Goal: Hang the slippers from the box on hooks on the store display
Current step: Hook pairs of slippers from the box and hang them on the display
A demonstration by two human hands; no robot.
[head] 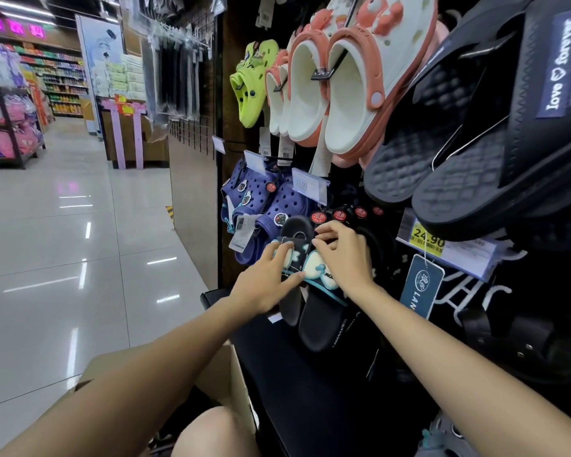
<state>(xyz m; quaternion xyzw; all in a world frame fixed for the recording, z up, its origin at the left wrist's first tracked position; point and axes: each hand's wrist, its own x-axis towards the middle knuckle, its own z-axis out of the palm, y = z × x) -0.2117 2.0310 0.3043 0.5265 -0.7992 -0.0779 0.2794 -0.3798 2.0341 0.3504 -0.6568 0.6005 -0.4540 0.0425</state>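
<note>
gripping the black slippers (314, 301) by their straps against the store display (475, 291), left hand (264, 278) and right hand (343, 255) both have fingers curled on them.

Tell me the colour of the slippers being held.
Black slippers with a pale cartoon strap, in the head view.

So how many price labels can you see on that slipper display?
3: a yellow 24.90 label lower right, a clear 12.00 label above the blue clogs, another beside it. Others may be hidden.
</note>
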